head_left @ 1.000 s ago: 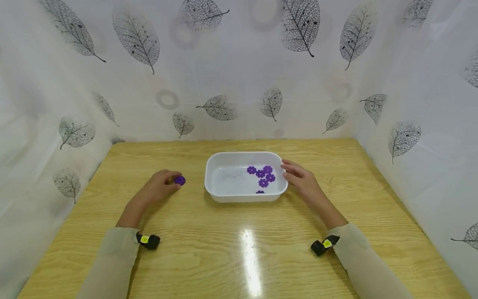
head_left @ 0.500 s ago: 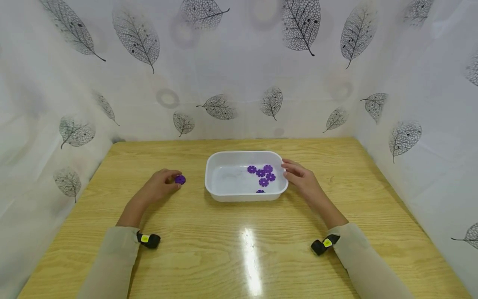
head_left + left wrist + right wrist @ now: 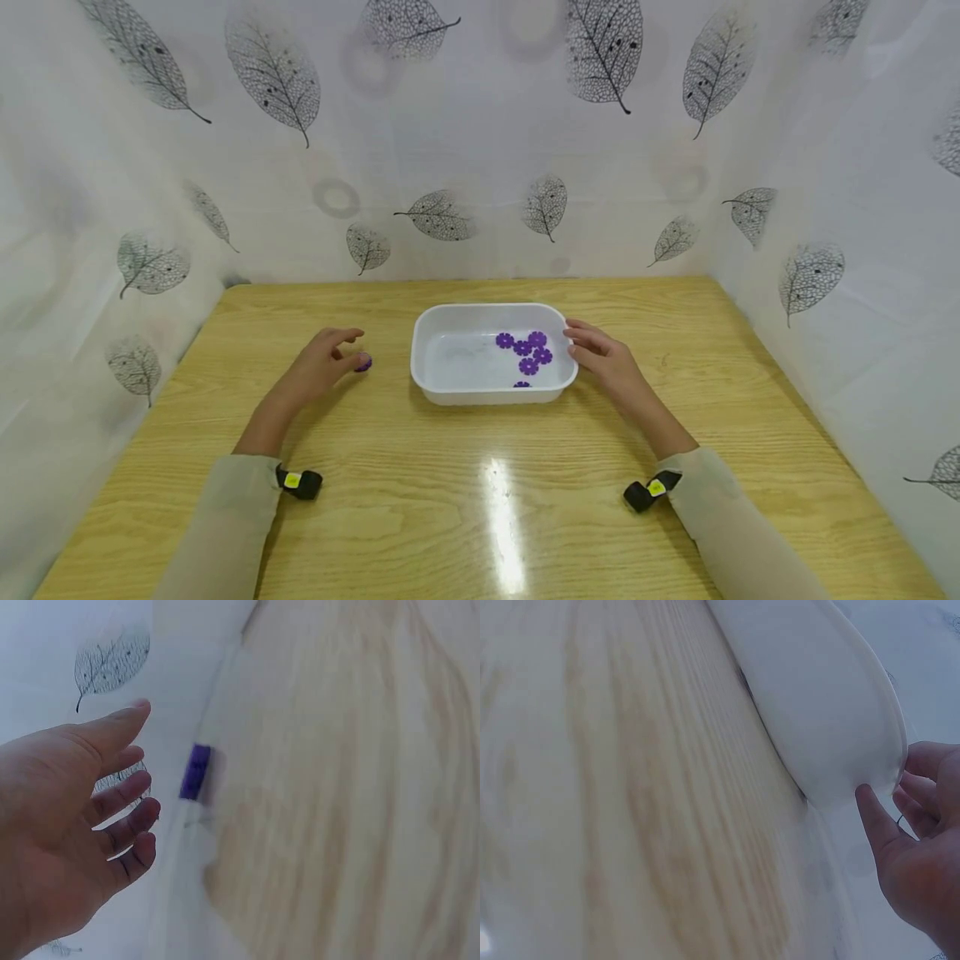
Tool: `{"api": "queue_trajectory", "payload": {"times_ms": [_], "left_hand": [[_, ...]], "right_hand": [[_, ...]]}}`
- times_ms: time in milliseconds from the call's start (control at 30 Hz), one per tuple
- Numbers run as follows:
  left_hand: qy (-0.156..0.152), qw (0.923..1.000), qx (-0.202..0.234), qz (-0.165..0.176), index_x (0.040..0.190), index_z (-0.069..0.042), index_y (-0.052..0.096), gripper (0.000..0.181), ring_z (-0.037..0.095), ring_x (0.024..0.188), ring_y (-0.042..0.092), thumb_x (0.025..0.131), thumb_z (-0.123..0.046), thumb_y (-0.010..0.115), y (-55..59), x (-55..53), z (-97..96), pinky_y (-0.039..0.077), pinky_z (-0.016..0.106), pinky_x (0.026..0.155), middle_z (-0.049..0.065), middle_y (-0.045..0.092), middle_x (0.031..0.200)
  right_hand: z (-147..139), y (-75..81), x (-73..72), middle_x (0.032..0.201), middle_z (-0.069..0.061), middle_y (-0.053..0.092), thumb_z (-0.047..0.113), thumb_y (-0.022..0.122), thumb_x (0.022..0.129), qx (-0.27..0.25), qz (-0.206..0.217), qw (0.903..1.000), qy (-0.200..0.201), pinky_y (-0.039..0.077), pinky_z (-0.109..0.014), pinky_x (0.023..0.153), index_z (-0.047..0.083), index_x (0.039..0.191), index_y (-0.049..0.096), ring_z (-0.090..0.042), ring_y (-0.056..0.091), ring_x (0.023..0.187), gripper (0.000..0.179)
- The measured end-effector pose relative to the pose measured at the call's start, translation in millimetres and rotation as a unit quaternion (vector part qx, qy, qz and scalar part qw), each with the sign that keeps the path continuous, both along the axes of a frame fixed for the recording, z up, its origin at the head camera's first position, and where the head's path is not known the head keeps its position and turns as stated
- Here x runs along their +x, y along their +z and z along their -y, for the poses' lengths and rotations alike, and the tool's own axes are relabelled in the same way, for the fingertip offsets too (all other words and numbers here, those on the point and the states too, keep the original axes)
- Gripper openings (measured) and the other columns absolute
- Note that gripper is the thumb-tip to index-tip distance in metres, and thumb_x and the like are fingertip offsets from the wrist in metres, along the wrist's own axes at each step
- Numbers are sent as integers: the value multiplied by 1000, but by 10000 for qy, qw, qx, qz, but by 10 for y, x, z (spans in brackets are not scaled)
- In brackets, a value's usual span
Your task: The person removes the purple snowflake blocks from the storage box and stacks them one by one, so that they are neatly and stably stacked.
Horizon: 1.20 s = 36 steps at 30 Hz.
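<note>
My left hand [image 3: 318, 362] is spread at the left of the table beside a purple notched disc [image 3: 365, 364], partly hidden behind the thumb in the head view. In the left wrist view this disc [image 3: 195, 772] shows edge-on as a thick purple bar, apart from the loosely held fingers [image 3: 135, 814]. A white plastic bin [image 3: 465, 397] stands mid-table, with several purple notched discs [image 3: 528, 366] lying in its right half. My right hand [image 3: 611, 362] touches the bin's right end. The right wrist view has its thumb against the outer wall [image 3: 825, 712] and other fingers near the rim.
The wooden table [image 3: 420, 500] extends around the bin on all sides. Pale curtains [image 3: 480, 142] with a leaf print enclose the back and both sides. A black wrist camera [image 3: 302, 483] sits at the left cuff, another camera [image 3: 643, 495] at the right.
The left fingers have let go of the purple disc; the index finger has lifted away and the thumb lies in front of the disc. The right hand and bin have stayed put.
</note>
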<state>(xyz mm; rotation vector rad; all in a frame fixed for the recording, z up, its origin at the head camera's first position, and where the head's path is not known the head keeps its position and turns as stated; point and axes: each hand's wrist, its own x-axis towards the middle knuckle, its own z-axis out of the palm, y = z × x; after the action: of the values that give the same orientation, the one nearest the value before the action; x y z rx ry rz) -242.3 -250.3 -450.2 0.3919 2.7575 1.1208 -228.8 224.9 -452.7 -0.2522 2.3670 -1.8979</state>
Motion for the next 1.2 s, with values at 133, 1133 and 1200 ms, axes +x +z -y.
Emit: {"api": "queue_trajectory", "payload": {"times_ms": [133,1133,1200], "left_hand": [[-54,9998,22,-196,143,-13,43,62,28,101,49,93,-48,55,85,-20,-122,48,40,77,13,41,138],[-1870,9791,-593,-528,134,-12,55,47,21,101,57,93,-33,63,366,-331,-1743,49,34,86,8,58,125],[-1998,9761,-660,-544,132,-11,56,45,21,104,57,92,-32,64,340,-341,-1826,49,33,88,9,59,124]], "right_hand": [[-2,-1,-2,149,5,40,29,63,93,81,-31,10000,-44,45,-22,96,9,133,56,-22,43,132,45],[-2,39,9,149,7,39,29,62,94,149,70,9998,-58,44,-23,98,11,133,57,-20,42,133,44],[3,37,12,149,8,40,29,62,93,202,80,9997,-80,44,-23,99,12,132,57,-19,42,133,43]]}}
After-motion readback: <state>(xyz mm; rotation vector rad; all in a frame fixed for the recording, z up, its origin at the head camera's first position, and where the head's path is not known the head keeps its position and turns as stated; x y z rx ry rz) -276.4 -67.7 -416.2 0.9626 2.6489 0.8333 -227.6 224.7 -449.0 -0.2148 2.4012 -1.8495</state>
